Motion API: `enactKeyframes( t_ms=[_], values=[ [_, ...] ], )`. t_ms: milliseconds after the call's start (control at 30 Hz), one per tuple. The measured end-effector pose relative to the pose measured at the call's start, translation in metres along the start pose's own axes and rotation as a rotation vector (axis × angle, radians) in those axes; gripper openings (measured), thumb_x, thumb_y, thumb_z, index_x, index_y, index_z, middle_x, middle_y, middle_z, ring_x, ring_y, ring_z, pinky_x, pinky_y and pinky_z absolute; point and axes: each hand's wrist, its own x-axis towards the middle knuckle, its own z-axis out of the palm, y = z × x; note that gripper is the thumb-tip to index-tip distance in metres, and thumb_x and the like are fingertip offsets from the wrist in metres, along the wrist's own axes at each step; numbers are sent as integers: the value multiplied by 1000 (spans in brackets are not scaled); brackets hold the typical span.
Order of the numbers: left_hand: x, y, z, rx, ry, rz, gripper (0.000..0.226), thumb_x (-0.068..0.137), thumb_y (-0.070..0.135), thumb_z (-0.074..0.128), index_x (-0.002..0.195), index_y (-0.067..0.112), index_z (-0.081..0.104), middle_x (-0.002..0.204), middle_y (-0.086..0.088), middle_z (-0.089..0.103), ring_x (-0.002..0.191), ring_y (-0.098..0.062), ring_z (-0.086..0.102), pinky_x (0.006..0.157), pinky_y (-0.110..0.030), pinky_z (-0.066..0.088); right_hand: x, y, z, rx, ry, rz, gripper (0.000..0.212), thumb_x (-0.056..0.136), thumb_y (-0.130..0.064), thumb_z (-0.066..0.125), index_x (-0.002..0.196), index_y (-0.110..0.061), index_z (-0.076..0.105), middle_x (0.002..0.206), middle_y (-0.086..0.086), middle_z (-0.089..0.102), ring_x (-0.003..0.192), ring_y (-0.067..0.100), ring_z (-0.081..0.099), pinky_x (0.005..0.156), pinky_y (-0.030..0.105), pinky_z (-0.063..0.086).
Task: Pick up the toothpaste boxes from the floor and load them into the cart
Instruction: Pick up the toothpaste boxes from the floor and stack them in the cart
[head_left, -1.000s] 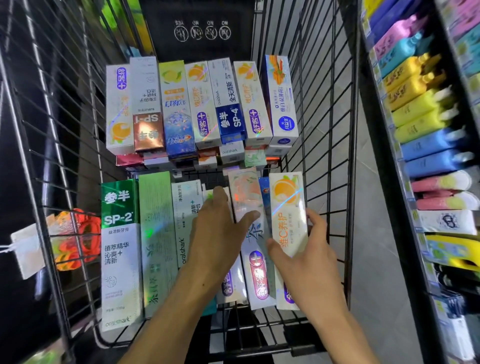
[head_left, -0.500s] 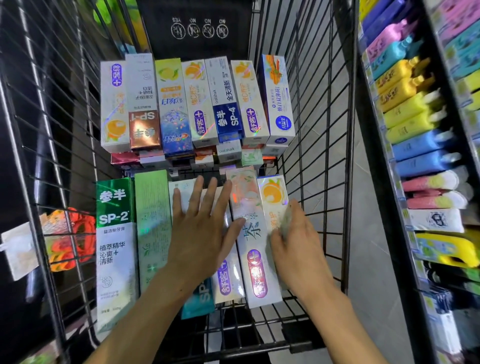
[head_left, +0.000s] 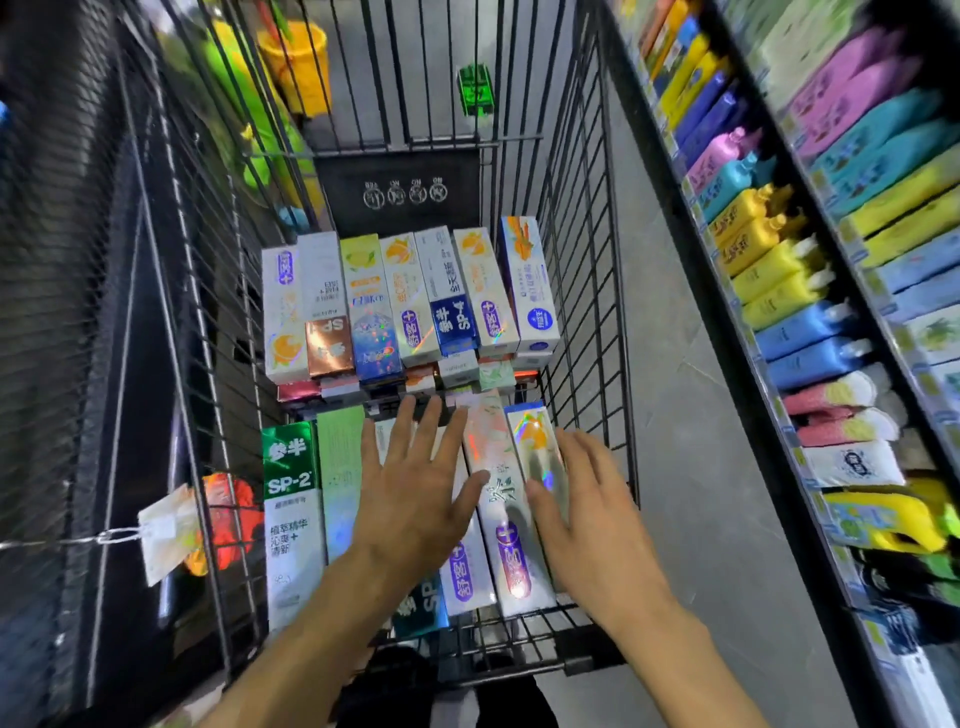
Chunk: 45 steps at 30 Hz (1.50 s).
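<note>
Two flat hands on toothpaste boxes (head_left: 511, 512) in a wire cart (head_left: 587, 270).

A shelf (head_left: 810, 291) of coloured bottles runs along the right; a tag (head_left: 169, 530) hangs off the cart's left wall. A far row of boxes (head_left: 410, 301) lies stacked across the cart's back. The left hand (head_left: 421, 499) lies spread on the near row's middle boxes; the right hand (head_left: 592, 514), fingers straight, rests on the rightmost box (head_left: 535, 441). The hands are apart.

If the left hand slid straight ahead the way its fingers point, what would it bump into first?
Probably the far stack of toothpaste boxes. The left hand lies flat with fingers spread, pointing away from the person toward the near ends of that stack. Depth is hard to judge, so it might pass over the lower boxes.
</note>
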Motion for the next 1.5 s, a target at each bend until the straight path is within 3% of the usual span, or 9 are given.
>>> enactKeyframes(
  t_ms=[167, 300, 433, 600, 767, 967, 1100, 1233, 1500],
  values=[
    [-1, 14, -115, 28, 122, 172, 69, 99, 60, 25, 148, 17, 48, 153, -10, 48, 146, -36, 37, 112, -67, 32, -41, -29, -88, -126, 120, -9, 72, 95, -64, 32, 153, -21, 36, 160, 3, 29, 146, 21, 27, 116, 35, 29],
    [-10, 48, -190, 65, 101, 415, 80, 93, 66, 11, 155, 21, 36, 162, -10, 32, 152, -32, 23, 122, -59, 14, -93, -37, -147, -269, 277, 65, 80, 91, -65, 26, 148, -11, 44, 153, 16, 41, 142, 34, 37, 117, 43, 31],
    [-33, 105, -229, 95, 184, 749, 72, 94, 61, 31, 142, 14, 56, 147, -17, 53, 139, -38, 46, 112, -63, 35, -171, -36, -187, -338, 430, 215, 78, 94, -65, 27, 147, -10, 45, 151, 16, 44, 142, 34, 36, 119, 41, 24],
    [-84, 211, -254, 140, 224, 1134, 72, 93, 60, 29, 144, 15, 54, 145, -17, 54, 138, -37, 47, 113, -63, 34, -297, -18, -211, -322, 650, 510, 77, 94, -67, 30, 149, -15, 43, 151, 13, 46, 142, 34, 37, 117, 47, 32],
    [-175, 325, -254, 144, 208, 1476, 74, 90, 65, 31, 145, 19, 51, 145, -17, 54, 140, -36, 44, 114, -62, 31, -444, 6, -197, -287, 783, 872, 82, 91, -72, 20, 149, -19, 46, 153, 14, 44, 145, 36, 34, 118, 47, 29],
    [-323, 425, -219, 179, 182, 1867, 76, 87, 64, 32, 142, 17, 55, 141, -17, 56, 134, -36, 50, 109, -63, 36, -616, 36, -134, -176, 885, 1264, 81, 88, -73, 23, 139, -20, 56, 146, 14, 51, 136, 37, 43, 111, 48, 39],
    [-429, 479, -185, 174, 159, 2051, 77, 87, 68, 30, 142, 19, 55, 143, -16, 56, 134, -35, 50, 112, -64, 32, -725, 49, -85, -85, 929, 1477, 79, 89, -72, 22, 141, -22, 53, 147, 13, 49, 136, 36, 42, 112, 46, 35],
    [-532, 528, -151, 160, 129, 2191, 75, 88, 68, 33, 141, 20, 55, 141, -16, 58, 131, -35, 52, 110, -60, 32, -824, 65, -47, -31, 918, 1637, 95, 84, -82, 7, 147, -24, 46, 155, 8, 40, 142, 31, 35, 115, 44, 34],
    [-666, 600, -86, 208, 62, 2372, 76, 90, 71, 29, 143, 20, 53, 141, -14, 56, 132, -33, 50, 110, -61, 36, -934, 79, -21, 11, 980, 1837, 68, 97, -70, 35, 148, -26, 42, 155, 4, 39, 142, 26, 35, 116, 43, 33]
  ],
)
